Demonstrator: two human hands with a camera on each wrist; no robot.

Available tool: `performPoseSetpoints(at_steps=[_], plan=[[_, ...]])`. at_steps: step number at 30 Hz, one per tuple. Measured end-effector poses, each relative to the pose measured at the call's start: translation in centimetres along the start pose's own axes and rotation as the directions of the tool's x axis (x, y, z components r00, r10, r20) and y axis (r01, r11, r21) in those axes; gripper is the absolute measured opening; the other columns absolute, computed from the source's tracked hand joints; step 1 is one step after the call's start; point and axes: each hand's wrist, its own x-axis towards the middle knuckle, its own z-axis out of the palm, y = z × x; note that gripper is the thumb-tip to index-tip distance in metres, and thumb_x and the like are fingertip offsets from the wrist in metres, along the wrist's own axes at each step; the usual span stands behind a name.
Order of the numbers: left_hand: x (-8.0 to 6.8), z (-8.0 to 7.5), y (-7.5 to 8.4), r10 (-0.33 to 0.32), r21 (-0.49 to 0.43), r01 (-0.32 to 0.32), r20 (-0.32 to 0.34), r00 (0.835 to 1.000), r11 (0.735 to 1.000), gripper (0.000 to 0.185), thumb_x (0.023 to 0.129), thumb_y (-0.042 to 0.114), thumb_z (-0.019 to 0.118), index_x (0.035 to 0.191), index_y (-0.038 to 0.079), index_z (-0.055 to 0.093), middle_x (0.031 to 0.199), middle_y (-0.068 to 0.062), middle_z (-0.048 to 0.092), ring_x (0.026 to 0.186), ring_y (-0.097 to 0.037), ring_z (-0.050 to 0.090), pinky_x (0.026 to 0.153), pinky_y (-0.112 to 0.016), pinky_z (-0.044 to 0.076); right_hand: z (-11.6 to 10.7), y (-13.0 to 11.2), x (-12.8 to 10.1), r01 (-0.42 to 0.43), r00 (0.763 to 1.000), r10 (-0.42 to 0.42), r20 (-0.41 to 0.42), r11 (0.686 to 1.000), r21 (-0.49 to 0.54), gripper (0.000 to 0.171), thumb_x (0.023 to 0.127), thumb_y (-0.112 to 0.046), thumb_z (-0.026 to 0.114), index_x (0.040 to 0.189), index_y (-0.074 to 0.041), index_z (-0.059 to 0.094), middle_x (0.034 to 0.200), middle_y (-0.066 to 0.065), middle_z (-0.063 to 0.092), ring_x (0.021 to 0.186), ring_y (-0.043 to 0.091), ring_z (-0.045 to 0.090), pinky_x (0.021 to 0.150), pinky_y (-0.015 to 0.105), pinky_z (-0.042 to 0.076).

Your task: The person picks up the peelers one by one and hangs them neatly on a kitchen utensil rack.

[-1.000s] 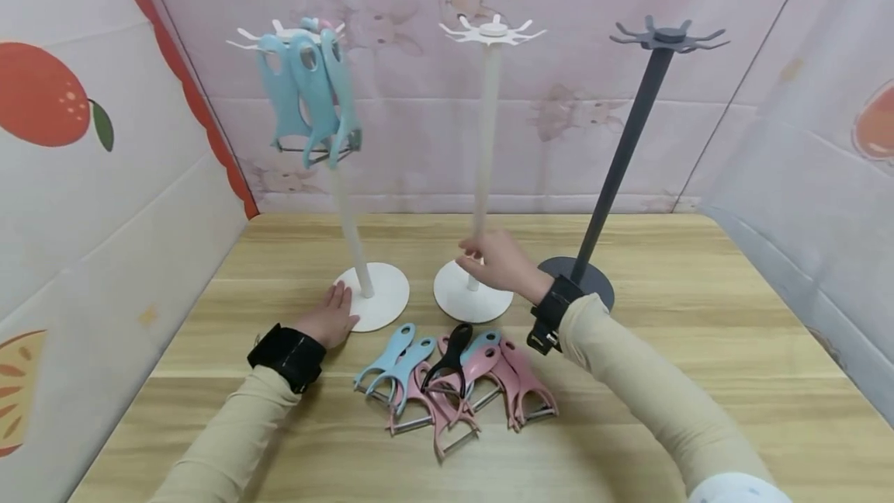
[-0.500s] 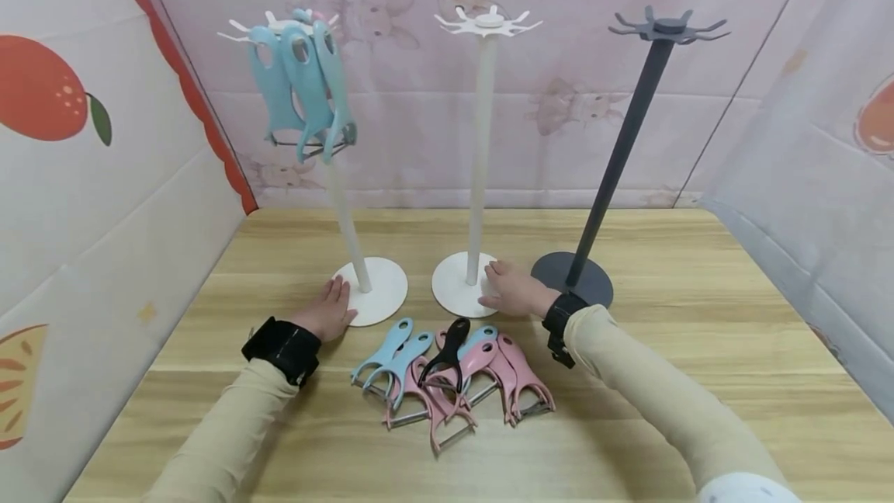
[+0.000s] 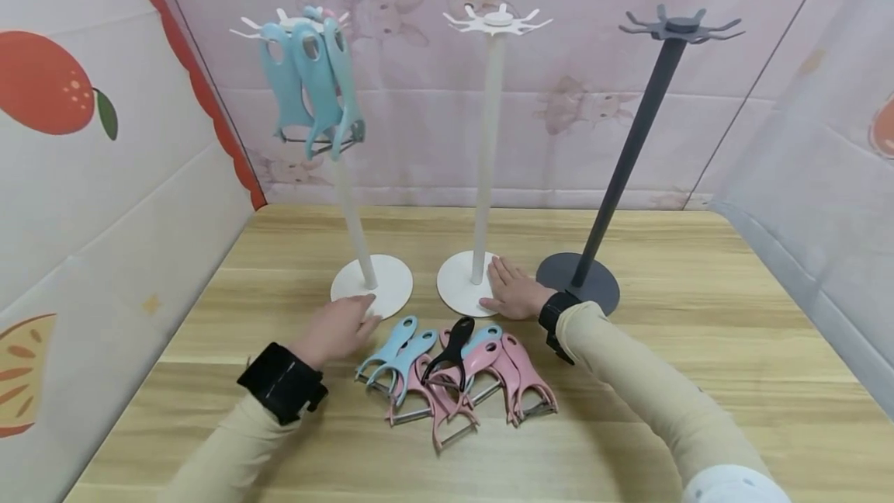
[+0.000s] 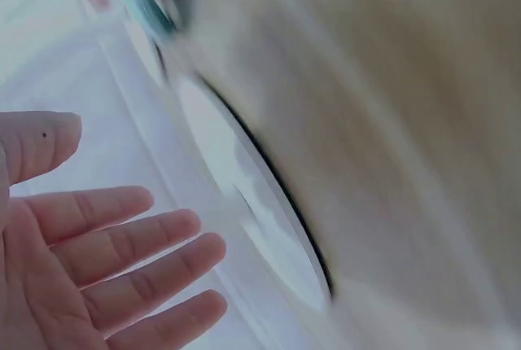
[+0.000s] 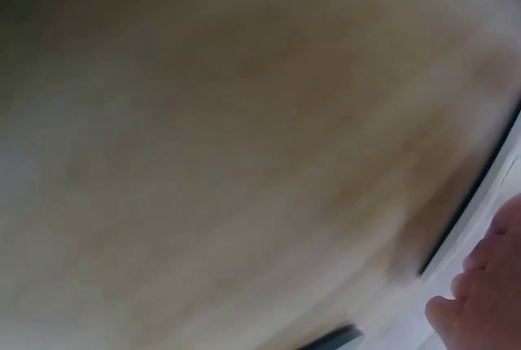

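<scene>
My left hand (image 3: 337, 330) is raised just in front of the left white stand's round base (image 3: 391, 286), near the light blue peelers (image 3: 396, 344). In the left wrist view its fingers (image 4: 134, 252) are straight and hold nothing, apart from the base. My right hand (image 3: 515, 292) rests with extended fingers on the right edge of the middle white stand's base (image 3: 457, 286). Between the hands lies a pile of pink peelers (image 3: 524, 379) and light blue ones, with a black peeler (image 3: 457, 344) on top. Several light blue peelers (image 3: 317, 88) hang from the left stand's hooks.
A dark grey stand (image 3: 632, 150) with bare hooks rises behind my right wrist. The middle stand's hooks (image 3: 498, 19) bear nothing. All stands are on the wooden table (image 3: 698, 317), with a pink curtain (image 3: 419, 138) behind.
My right hand has come down from the middle stand's pole onto its base. The left hand has lifted off the left base and drawn slightly toward the peeler pile.
</scene>
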Motion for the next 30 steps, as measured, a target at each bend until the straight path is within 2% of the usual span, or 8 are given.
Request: performPoseSetpoints(at_steps=[2, 4, 7, 9, 13, 18, 25, 30], plan=[[-0.3, 0.3, 1.1, 0.028, -0.018, -0.028, -0.007, 1.0, 0.999, 0.039, 0.09, 0.021, 0.055, 0.117, -0.007, 0.055, 0.097, -0.017, 0.064, 0.084, -0.026, 0.062, 0.071, -0.041, 0.05, 0.2, 0.2, 0.2, 0.005, 1.0, -0.005, -0.003, 1.0, -0.01, 0.075, 0.096, -0.045, 0.033, 0.141, 0.009, 0.006, 0.148, 0.026, 0.0, 0.136, 0.035, -0.002, 0.109, 0.046, 0.009], [-0.5, 0.6, 2.1, 0.044, -0.014, -0.044, 0.001, 0.999, 0.999, 0.04, 0.088, 0.022, 0.057, 0.115, -0.007, 0.056, 0.081, -0.011, 0.063, 0.071, -0.019, 0.059, 0.061, -0.035, 0.048, 0.6, 0.6, 0.4, 0.005, 1.0, -0.005, 0.004, 1.0, -0.017, 0.076, 0.096, -0.046, 0.033, 0.142, 0.009, 0.006, 0.148, 0.026, 0.0, 0.136, 0.035, -0.002, 0.109, 0.047, 0.009], [-0.7, 0.7, 3.2, 0.049, -0.006, -0.049, 0.033, 0.998, 0.999, 0.027, 0.085, 0.022, 0.061, 0.099, -0.001, 0.061, 0.064, 0.001, 0.05, 0.057, -0.011, 0.045, 0.05, -0.028, 0.037, 1.2, 0.9, 0.9, 0.001, 1.0, 0.0, 0.019, 1.0, -0.028, 0.078, 0.095, -0.049, 0.032, 0.142, 0.008, 0.007, 0.148, 0.025, 0.001, 0.136, 0.035, 0.0, 0.109, 0.048, 0.01], [-0.7, 0.7, 3.8, 0.039, -0.013, -0.039, 0.054, 0.998, 0.999, 0.016, 0.083, 0.02, 0.062, 0.084, 0.004, 0.06, 0.059, 0.004, 0.043, 0.053, -0.01, 0.042, 0.048, -0.027, 0.035, 1.6, 1.1, 1.1, -0.003, 1.0, 0.003, 0.02, 1.0, -0.026, 0.079, 0.095, -0.05, 0.033, 0.142, 0.008, 0.008, 0.148, 0.025, 0.002, 0.136, 0.036, 0.001, 0.108, 0.049, 0.011], [-0.6, 0.9, 4.6, 0.015, -0.035, -0.012, 0.096, 0.995, 0.999, 0.019, 0.081, 0.014, 0.063, 0.068, 0.01, 0.051, 0.056, 0.002, 0.04, 0.049, -0.012, 0.041, 0.045, -0.028, 0.034, 2.1, 1.2, 1.3, -0.015, 1.0, 0.016, 0.022, 1.0, -0.021, 0.079, 0.094, -0.051, 0.033, 0.143, 0.007, 0.008, 0.148, 0.025, 0.001, 0.136, 0.036, 0.001, 0.108, 0.049, 0.011], [-0.5, 1.3, 4.8, -0.009, -0.026, 0.012, 0.094, 0.996, 1.0, 0.023, 0.078, 0.008, 0.062, 0.061, 0.009, 0.047, 0.054, 0.0, 0.04, 0.047, -0.014, 0.041, 0.042, -0.027, 0.034, 2.2, 0.7, 1.3, -0.035, 0.998, 0.036, 0.058, 0.999, -0.024, 0.08, 0.094, -0.052, 0.03, 0.143, 0.005, 0.004, 0.149, 0.022, -0.004, 0.137, 0.032, -0.004, 0.11, 0.044, 0.01], [-0.1, 1.4, 4.4, -0.005, -0.028, 0.007, 0.069, 0.998, 1.0, 0.027, 0.074, 0.008, 0.063, 0.055, 0.01, 0.043, 0.053, 0.004, 0.029, 0.044, -0.012, 0.035, 0.041, -0.025, 0.029, 1.9, 0.1, 1.2, -0.034, 0.999, 0.035, 0.035, 0.999, -0.036, 0.077, 0.095, -0.05, 0.029, 0.143, 0.006, 0.006, 0.149, 0.023, -0.002, 0.137, 0.032, -0.004, 0.11, 0.043, 0.009], [0.4, 0.9, 4.4, 0.022, -0.008, -0.022, -0.001, 1.0, 1.0, 0.031, 0.07, 0.012, 0.063, 0.052, 0.013, 0.037, 0.051, 0.006, 0.029, 0.044, -0.01, 0.033, 0.041, -0.024, 0.028, 2.1, 0.3, 1.2, -0.057, 0.998, 0.058, 0.019, 0.997, -0.048, 0.08, 0.094, -0.054, 0.03, 0.143, 0.005, 0.008, 0.149, 0.022, 0.0, 0.137, 0.032, -0.002, 0.11, 0.042, 0.011]])
